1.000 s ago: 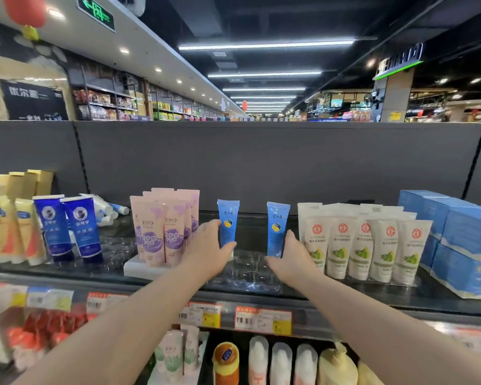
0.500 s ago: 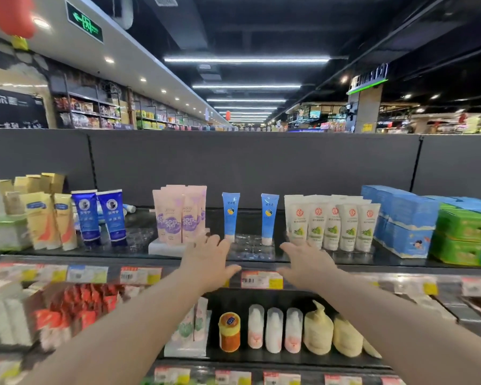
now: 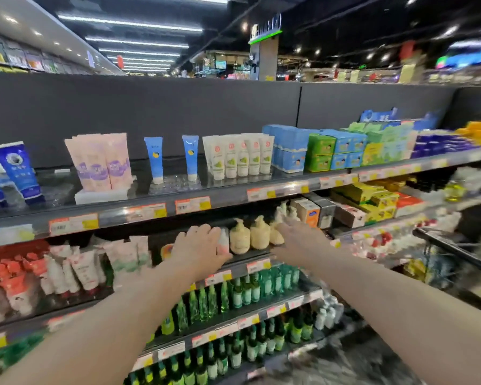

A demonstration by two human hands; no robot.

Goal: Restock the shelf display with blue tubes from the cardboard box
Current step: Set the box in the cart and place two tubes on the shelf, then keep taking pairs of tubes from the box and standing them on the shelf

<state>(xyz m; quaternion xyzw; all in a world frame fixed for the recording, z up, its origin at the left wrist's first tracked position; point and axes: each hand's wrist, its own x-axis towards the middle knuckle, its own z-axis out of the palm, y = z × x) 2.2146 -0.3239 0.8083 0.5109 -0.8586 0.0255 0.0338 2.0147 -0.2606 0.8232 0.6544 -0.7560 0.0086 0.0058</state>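
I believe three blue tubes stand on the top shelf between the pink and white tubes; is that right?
Not quite: the head view shows two blue tubes, not three, on the top shelf between the pink tubes and the white tubes.

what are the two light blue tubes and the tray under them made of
Light blue tubes: probably soft plastic, matte, with flat crimped tops and white caps at the bottom. Tray: looks like clear moulded plastic, glossy, with the shelf showing through.

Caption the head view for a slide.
Two blue tubes stand on the top shelf; left hand and right hand hover empty below.
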